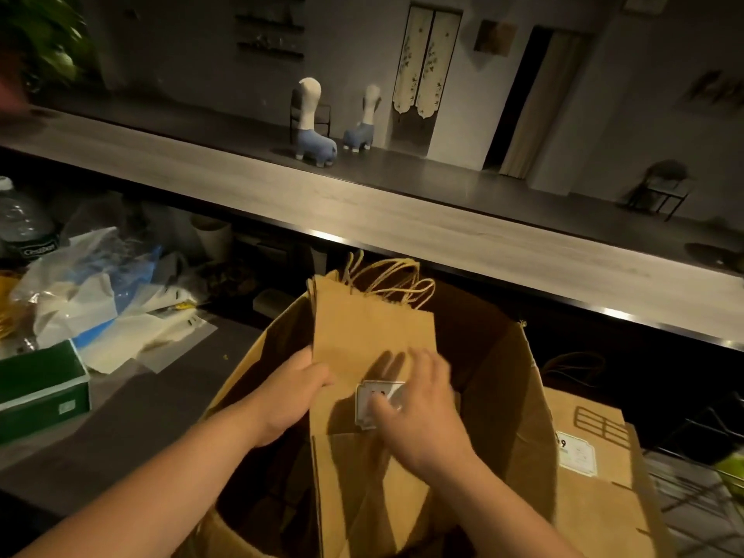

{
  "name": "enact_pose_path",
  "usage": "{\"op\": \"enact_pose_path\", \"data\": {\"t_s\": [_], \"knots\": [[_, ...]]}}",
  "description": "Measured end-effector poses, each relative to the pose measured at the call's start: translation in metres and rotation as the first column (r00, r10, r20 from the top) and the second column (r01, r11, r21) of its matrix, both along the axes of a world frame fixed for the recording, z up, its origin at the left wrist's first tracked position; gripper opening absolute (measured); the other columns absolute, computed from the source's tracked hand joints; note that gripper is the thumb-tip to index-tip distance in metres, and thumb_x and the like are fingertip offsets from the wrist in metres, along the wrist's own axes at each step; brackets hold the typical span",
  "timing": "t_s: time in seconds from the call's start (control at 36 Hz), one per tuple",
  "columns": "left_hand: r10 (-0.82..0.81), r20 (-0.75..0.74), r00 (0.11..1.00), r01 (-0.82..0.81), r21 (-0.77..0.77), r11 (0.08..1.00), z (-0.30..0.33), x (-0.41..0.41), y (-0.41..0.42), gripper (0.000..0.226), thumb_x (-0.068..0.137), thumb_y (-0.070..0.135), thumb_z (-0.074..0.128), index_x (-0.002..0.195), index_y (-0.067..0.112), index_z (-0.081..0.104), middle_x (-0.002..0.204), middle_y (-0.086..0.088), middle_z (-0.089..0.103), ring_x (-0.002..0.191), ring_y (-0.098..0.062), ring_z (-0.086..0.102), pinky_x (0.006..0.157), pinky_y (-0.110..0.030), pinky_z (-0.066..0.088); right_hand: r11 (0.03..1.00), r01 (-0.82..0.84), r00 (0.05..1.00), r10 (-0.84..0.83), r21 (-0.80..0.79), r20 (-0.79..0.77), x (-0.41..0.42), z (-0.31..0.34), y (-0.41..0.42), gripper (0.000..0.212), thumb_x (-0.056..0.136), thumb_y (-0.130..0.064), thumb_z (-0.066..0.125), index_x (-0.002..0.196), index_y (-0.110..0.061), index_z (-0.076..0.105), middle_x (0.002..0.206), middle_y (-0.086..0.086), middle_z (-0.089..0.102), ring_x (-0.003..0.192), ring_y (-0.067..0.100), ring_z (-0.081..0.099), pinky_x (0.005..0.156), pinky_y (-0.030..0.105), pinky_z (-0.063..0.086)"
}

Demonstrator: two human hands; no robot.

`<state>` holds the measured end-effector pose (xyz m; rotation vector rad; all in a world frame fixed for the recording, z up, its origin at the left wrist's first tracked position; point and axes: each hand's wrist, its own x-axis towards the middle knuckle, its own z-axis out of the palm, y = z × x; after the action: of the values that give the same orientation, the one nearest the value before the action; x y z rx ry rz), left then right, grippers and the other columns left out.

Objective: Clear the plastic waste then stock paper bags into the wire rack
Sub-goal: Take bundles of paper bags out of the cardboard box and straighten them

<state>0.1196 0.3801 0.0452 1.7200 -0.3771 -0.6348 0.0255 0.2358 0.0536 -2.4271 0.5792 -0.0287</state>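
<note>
Nearest the camera, both hands worked at a stack of brown paper bags (372, 348) standing upright inside an open cardboard box (507, 380) at the near edge of the counter (133, 404). The left hand (290, 392) gripped the stack's left edge, thumb on the front face. The right hand (418, 412) lay on the front of the stack, fingers spread and blurred, partly covering a white label (372, 400) whose print could not be read. The bags' twisted paper handles (390, 279) rose above the box's far wall. To the right stood another paper bag (592, 457) with a white label showing a "9", beside dark wire rack bars (692, 489). On the counter's left sat a green box (40, 384), then a heap of clear and blue plastic waste (100, 300), and beyond it a plastic bottle (22, 223) with an unreadable label. Farthest, two blue-and-white animal figures (318, 130) stood on the raised ledge (362, 211).
</note>
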Motion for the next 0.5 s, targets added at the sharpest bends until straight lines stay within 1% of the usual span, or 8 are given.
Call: {"op": "enact_pose_path", "data": {"t_s": [0.06, 0.08, 0.17, 0.22, 0.28, 0.39, 0.44, 0.5], "knots": [[0.09, 0.043, 0.995, -0.088, -0.036, 0.995, 0.006, -0.003, 0.0, 0.019, 0.093, 0.016, 0.049, 0.103, 0.025, 0.062, 0.096, -0.001, 0.067, 0.097, -0.018, 0.062, 0.087, -0.037, 0.049, 0.945, 0.265, 0.963, -0.27, 0.194, 0.004, 0.0, -0.004, -0.027, 0.094, 0.089, -0.043, 0.063, 0.155, -0.021, 0.0, 0.162, 0.002, 0.002, 0.147, 0.028, 0.016, 0.12, 0.044, 0.024], [0.111, 0.061, 0.992, -0.107, -0.068, 0.992, 0.007, -0.004, -0.002, 0.016, 0.093, 0.017, 0.051, 0.101, 0.026, 0.061, 0.096, -0.001, 0.066, 0.097, -0.019, 0.062, 0.086, -0.036, 0.048, 0.864, 0.353, 0.929, -0.369, 0.36, -0.026, 0.0, -0.004, -0.041, 0.095, 0.088, -0.037, 0.066, 0.155, -0.019, 0.001, 0.159, 0.008, 0.015, 0.142, 0.031, 0.028, 0.115, 0.047, 0.033], [0.13, 0.107, 0.986, -0.115, -0.13, 0.985, 0.013, -0.007, -0.005, 0.018, 0.093, 0.015, 0.053, 0.098, 0.032, 0.058, 0.097, 0.003, 0.066, 0.096, -0.015, 0.061, 0.078, -0.029, 0.047, 0.671, 0.335, 0.909, -0.414, 0.662, -0.041, 0.009, -0.003, -0.067, 0.064, 0.089, -0.015, 0.064, 0.143, -0.014, 0.03, 0.122, 0.013, 0.06, 0.105, 0.029, 0.064, 0.087, 0.043, 0.056], [0.122, 0.123, 0.985, -0.109, -0.11, 0.988, 0.016, -0.005, -0.007, 0.021, 0.096, 0.012, 0.049, 0.098, 0.032, 0.056, 0.098, 0.003, 0.064, 0.094, -0.012, 0.061, 0.073, -0.026, 0.046, 0.657, 0.302, 0.897, -0.441, 0.691, 0.028, 0.016, 0.001, -0.078, 0.039, 0.087, -0.002, 0.058, 0.124, -0.011, 0.05, 0.106, 0.016, 0.067, 0.095, 0.032, 0.068, 0.088, 0.05, 0.056], [0.078, 0.152, 0.985, -0.074, -0.029, 0.997, 0.016, 0.003, -0.014, 0.015, 0.095, 0.013, 0.05, 0.1, 0.024, 0.058, 0.097, -0.005, 0.066, 0.094, -0.019, 0.062, 0.076, -0.03, 0.048, 0.655, 0.282, 0.868, -0.485, 0.701, 0.105, 0.019, 0.007, -0.086, 0.03, 0.085, 0.006, 0.052, 0.11, -0.008, 0.06, 0.103, 0.021, 0.069, 0.096, 0.036, 0.067, 0.09, 0.053, 0.055], [0.055, 0.118, 0.991, -0.066, 0.091, 0.994, 0.005, 0.026, -0.019, 0.014, 0.098, 0.012, 0.05, 0.108, 0.012, 0.059, 0.098, -0.011, 0.067, 0.095, -0.027, 0.063, 0.092, -0.038, 0.048, 0.717, 0.244, 0.849, -0.483, 0.653, 0.213, 0.024, 0.014, -0.089, 0.027, 0.096, -0.002, 0.046, 0.092, -0.021, 0.065, 0.09, 0.005, 0.069, 0.086, 0.022, 0.065, 0.066, 0.031, 0.051], [0.088, 0.054, 0.995, -0.089, 0.022, 0.996, -0.001, 0.033, -0.024, 0.016, 0.097, 0.001, 0.047, 0.103, 0.007, 0.061, 0.095, -0.01, 0.066, 0.094, -0.027, 0.061, 0.092, -0.036, 0.045, 0.739, 0.228, 0.855, -0.464, 0.634, 0.233, 0.029, 0.009, -0.089, 0.031, 0.098, -0.004, 0.043, 0.096, -0.026, 0.065, 0.095, 0.001, 0.07, 0.091, 0.018, 0.064, 0.072, 0.03, 0.053], [0.163, -0.068, 0.984, -0.169, -0.094, 0.981, -0.001, 0.036, -0.03, 0.025, 0.095, -0.006, 0.047, 0.092, 0.016, 0.058, 0.09, -0.007, 0.065, 0.09, -0.022, 0.06, 0.09, -0.035, 0.043, 0.737, 0.227, 0.849, -0.47, 0.637, 0.242, 0.034, 0.004, -0.09, 0.031, 0.098, -0.005, 0.044, 0.108, -0.025, 0.065, 0.105, 0.001, 0.07, 0.102, 0.017, 0.064, 0.091, 0.037, 0.055]]}}
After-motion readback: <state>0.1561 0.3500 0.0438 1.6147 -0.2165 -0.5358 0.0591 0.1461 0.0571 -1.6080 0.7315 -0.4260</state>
